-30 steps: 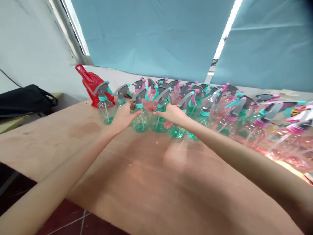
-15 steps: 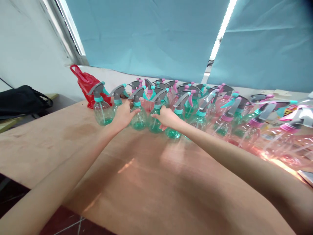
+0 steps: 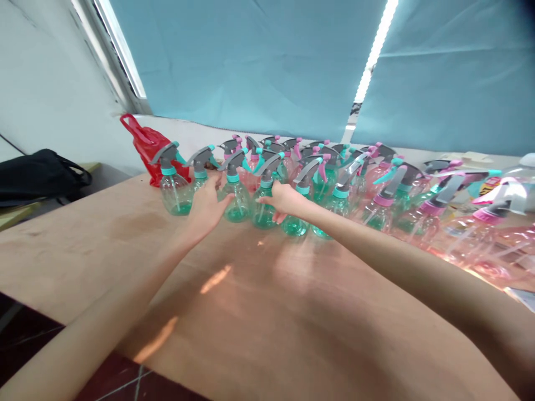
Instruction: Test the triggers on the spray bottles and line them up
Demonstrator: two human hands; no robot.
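Observation:
My left hand [image 3: 205,207] is open beside a clear spray bottle [image 3: 237,206] with a turquoise collar and grey trigger head. Its thumb points toward that bottle, and the fingers reach up between it and another spray bottle [image 3: 200,177] behind the hand. My right hand [image 3: 286,200] is closed at the side of a green-tinted spray bottle [image 3: 264,217]. The thumb lies across this bottle's front, while the other fingers curl beside it, partly hidden. Just below the right hand stands another green spray bottle [image 3: 296,225]. All these bottles are upright on the wooden table [image 3: 267,301].
More spray bottles with pink collars [image 3: 422,217] crowd the right side of the table. One spray bottle [image 3: 175,192] stands at the row's left end, before a red plastic bag [image 3: 146,142]. A black bag [image 3: 37,172] lies left. Blue sheeting [image 3: 251,67] hangs behind.
My left hand has drawn slightly back and down from the bottle beside it, its fingers spreading. My right hand keeps its place at its bottle. The view has shifted slightly.

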